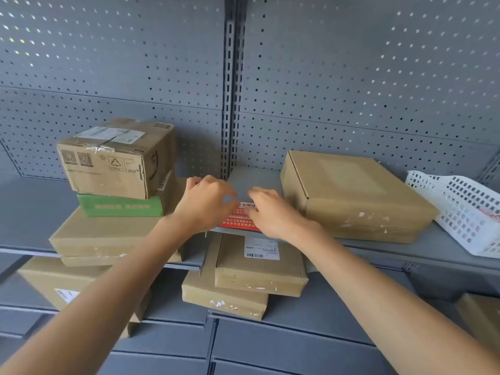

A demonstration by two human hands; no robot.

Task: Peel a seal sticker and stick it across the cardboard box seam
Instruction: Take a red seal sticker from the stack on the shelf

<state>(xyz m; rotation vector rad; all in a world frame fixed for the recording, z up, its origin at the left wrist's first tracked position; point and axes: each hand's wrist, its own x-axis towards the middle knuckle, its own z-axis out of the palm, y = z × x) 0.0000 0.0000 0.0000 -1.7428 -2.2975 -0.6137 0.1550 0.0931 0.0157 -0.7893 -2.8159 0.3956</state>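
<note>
A red seal sticker sheet [238, 220] with white print lies flat on the grey shelf [254, 180], near its front edge. Both my hands rest on the sheet. My left hand [205, 201] pinches at its upper left edge with thumb and fingers curled. My right hand [273, 209] presses fingertips on its upper right part and covers that side. A flat cardboard box [351, 196] sits just right of the sheet on the same shelf.
A stack of cardboard boxes [116, 161], with a green one in it, stands at the left. Two flat boxes [254, 272] lie on the shelf below. A white plastic basket [460, 209] sits at the far right. Grey pegboard forms the back wall.
</note>
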